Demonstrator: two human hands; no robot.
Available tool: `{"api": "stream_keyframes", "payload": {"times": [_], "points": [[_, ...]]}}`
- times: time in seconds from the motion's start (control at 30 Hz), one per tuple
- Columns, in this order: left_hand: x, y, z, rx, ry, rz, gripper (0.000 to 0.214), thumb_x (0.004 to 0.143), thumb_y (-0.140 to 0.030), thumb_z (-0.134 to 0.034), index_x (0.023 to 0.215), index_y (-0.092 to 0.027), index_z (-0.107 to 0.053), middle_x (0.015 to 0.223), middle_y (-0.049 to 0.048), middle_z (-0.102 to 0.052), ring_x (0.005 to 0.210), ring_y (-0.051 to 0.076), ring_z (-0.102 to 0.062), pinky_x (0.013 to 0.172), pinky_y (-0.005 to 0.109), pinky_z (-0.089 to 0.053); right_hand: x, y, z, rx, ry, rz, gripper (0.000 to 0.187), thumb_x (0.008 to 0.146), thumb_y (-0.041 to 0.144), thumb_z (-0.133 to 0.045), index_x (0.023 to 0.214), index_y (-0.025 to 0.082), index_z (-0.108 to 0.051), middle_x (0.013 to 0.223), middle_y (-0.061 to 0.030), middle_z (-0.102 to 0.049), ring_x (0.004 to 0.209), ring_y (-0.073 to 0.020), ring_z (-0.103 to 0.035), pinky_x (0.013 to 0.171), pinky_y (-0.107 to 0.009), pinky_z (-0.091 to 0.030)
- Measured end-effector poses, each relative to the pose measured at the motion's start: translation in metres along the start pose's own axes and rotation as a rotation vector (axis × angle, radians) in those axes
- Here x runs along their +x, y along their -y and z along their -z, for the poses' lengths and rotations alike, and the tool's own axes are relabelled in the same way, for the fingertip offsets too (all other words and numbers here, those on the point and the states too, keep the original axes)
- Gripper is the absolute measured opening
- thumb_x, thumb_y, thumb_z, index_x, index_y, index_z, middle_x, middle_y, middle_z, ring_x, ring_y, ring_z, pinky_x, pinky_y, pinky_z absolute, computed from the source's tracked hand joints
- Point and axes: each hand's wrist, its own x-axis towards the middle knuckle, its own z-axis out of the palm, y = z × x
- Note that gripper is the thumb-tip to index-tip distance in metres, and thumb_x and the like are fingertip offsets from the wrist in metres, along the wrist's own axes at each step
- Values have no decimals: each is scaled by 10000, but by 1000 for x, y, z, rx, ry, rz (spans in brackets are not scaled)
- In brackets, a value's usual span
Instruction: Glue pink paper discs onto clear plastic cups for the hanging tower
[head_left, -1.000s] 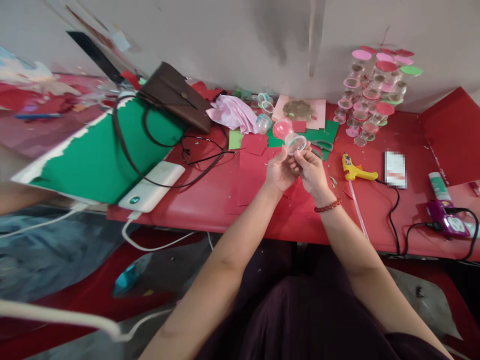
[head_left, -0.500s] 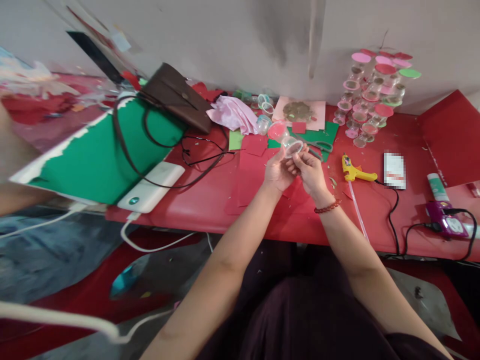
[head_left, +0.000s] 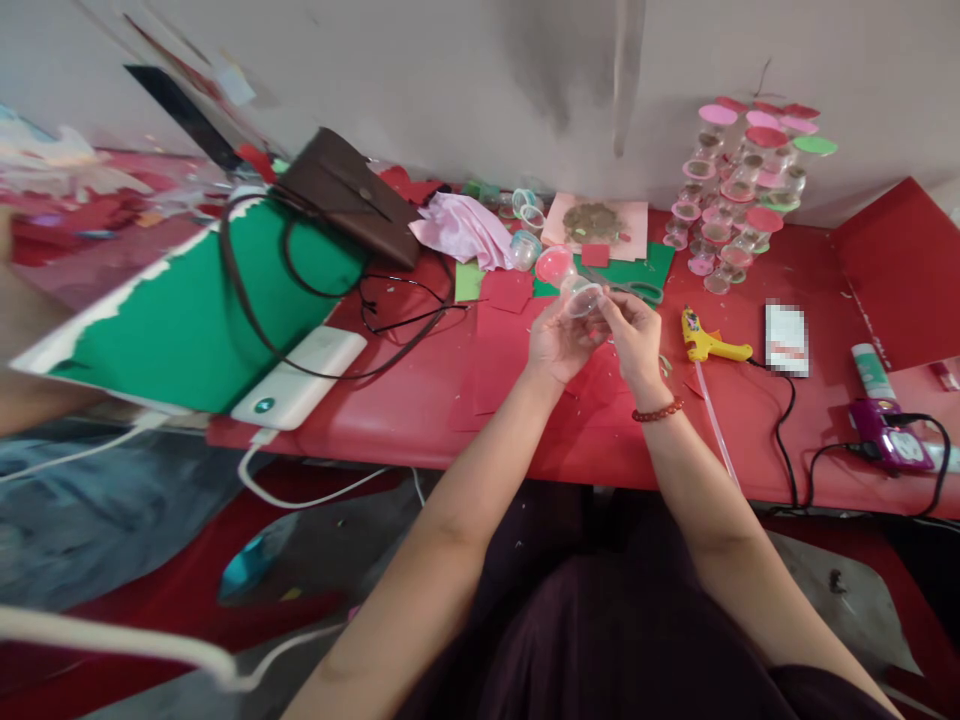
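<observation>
The two cups (head_left: 554, 266), seemingly joined base to base, are held up left of the glue gun (head_left: 699, 340) and slightly beyond it. The left hand (head_left: 561, 342) has its fingers curled around the clear cup (head_left: 583, 301); the right hand (head_left: 635, 322), between that cup and the gun, has thumb and finger at its rim. Whether they pinch it or merely touch I cannot tell.

The likeliest trouble is at the joint: the pink cup has no hand on it, so a twist at the clear rim could work the bond loose, if the glue there is weak. Too firm a squeeze could dent the plastic, which looks thin. A slip would probably drop the cups on the scissors (head_left: 646, 292), left of the gun and a little farther off.

The gun itself is a risk. If it is hot, which cannot be seen, the right hand is near enough to brush it. Its glue stick (head_left: 715, 418) reaches nearer than the gun, close beside the right forearm; an elbow swung out could nudge it and swivel the gun. The cord (head_left: 793, 400), right of the gun, dips at the table edge and could snag.
</observation>
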Motion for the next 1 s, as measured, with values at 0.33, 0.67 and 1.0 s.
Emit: {"api": "stream_keyframes", "payload": {"times": [0.33,0.67,1.0], "points": [[2,8,2,11,12,-8,295,951,-380,-609,1086,-222,-819,1027,79,-824,837,180,-715,718,288,-576,3,-1,4,-38,-54,-14,237,795,468,-772,840,238,-737,744,7,-732,647,-133,-663,546,-248,-532],[3,9,2,-12,-6,-11,287,980,-352,-573,959,-209,-820,923,80,-815,733,151,-674,612,246,-550,1,-4,1,-60,-92,2,162,779,392,-747,750,233,-741,666,18,-694,632,-125,-631,590,-244,-544],[3,6,5,4,29,-14,263,955,-371,-622,932,-202,-822,995,93,-814,640,107,-630,606,235,-543,1,-4,-2,16,-80,-70,225,772,433,-721,687,228,-685,654,8,-683,600,-131,-636,555,-260,-550]]}}
